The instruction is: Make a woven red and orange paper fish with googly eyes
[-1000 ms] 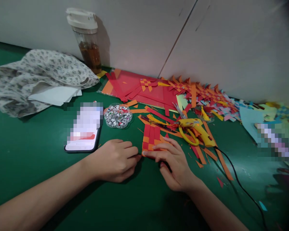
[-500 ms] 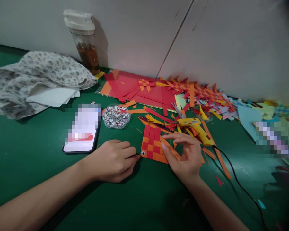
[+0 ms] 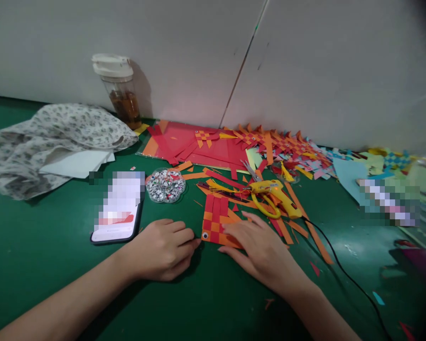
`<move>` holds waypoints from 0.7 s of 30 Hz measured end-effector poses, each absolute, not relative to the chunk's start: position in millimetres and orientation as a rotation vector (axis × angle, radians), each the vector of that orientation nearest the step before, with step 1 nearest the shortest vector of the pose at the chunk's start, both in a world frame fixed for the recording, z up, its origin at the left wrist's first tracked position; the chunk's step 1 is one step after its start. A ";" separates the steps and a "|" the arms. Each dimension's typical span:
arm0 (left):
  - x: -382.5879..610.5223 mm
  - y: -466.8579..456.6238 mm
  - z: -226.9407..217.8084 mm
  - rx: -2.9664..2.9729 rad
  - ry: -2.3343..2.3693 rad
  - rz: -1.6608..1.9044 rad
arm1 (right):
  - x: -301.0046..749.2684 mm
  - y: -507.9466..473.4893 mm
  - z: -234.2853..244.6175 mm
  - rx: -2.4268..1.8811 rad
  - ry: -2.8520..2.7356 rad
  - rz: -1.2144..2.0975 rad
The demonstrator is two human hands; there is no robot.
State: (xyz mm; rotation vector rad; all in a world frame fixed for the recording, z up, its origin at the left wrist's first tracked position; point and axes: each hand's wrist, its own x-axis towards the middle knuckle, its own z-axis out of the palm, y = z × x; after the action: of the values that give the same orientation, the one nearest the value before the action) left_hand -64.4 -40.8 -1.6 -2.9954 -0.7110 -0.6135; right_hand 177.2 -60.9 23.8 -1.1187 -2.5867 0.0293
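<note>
A woven red and orange paper piece (image 3: pixel 216 221) with a googly eye at its near left corner lies on the green table (image 3: pixel 39 246). My right hand (image 3: pixel 259 248) rests flat on its right part, fingers stretched out. My left hand (image 3: pixel 163 248) lies on the table just left of the piece, fingers curled in, fingertips by its corner; nothing shows in them. A yellow glue gun (image 3: pixel 275 194) with a black cord lies just beyond my right hand.
A phone (image 3: pixel 116 213) lies left of my left hand. Behind it sit a clear dish of googly eyes (image 3: pixel 165 184), a patterned cloth (image 3: pixel 57 137), white paper (image 3: pixel 76 163) and a drink bottle (image 3: pixel 122 92). Paper strips and woven pieces (image 3: pixel 270 144) line the wall.
My right hand, raised with fingers apart half a second ago, has come down flat onto the woven piece. The view has tilted upward. My left hand has stayed put.
</note>
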 end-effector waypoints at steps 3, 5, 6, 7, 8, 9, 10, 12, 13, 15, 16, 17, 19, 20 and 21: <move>-64.8 -40.9 -3.0 -3.007 -0.721 -0.682 | 173.6 -68.5 26.4 -1.013 -2.716 -0.144; -66.1 -41.0 -4.2 -3.022 -0.741 -0.777 | 172.6 -70.7 25.7 -0.928 -2.714 -0.239; -66.7 -41.1 -4.1 -3.037 -0.757 -0.831 | 172.5 -71.1 24.9 -0.910 -2.683 -0.260; -67.1 -41.1 -3.5 -3.059 -0.783 -0.882 | 172.4 -71.2 23.8 -0.918 -2.629 -0.259; -67.0 -41.3 -2.2 -3.094 -0.820 -0.930 | 172.1 -71.1 22.8 -0.949 -2.563 -0.243; -66.1 -41.7 -0.2 -3.140 -0.875 -0.976 | 171.0 -71.0 21.9 -0.986 -2.484 -0.223; -64.4 -42.4 2.2 -3.192 -0.952 -1.021 | 169.0 -71.1 21.4 -1.039 -2.386 -0.205; -58.3 -45.5 6.9 -3.290 -1.186 -1.127 | 161.7 -72.1 21.4 -1.100 -2.228 -0.167; -54.0 -47.8 8.7 -3.320 -1.335 -1.198 | 156.4 -73.0 21.8 -1.092 -2.195 -0.157; -44.2 -53.7 9.8 -3.365 -1.662 -1.421 | 143.5 -75.8 22.8 -0.989 -2.193 -0.181; -39.4 -56.7 9.3 -3.378 -1.847 -1.568 | 136.5 -77.6 22.9 -0.944 -2.180 -0.178; -35.1 -59.4 8.4 -3.332 -2.037 -1.775 | 129.7 -79.6 22.6 -0.913 -2.182 -0.146; -29.1 -62.7 7.0 -3.103 -2.295 -2.247 | 117.7 -83.8 21.1 -0.899 -2.177 -0.007; -27.5 -63.1 6.8 -3.011 -2.469 -2.313 | 113.3 -85.7 20.1 -0.928 -2.176 0.081; -26.7 -62.6 7.2 -2.906 -2.614 -2.361 | 110.6 -87.2 19.4 -0.969 -2.151 0.162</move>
State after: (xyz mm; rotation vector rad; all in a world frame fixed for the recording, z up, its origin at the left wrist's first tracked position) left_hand -26.7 -62.6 7.2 -2.9056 -2.6142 -2.3612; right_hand 110.6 -87.2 19.4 -0.9690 -2.1508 0.1619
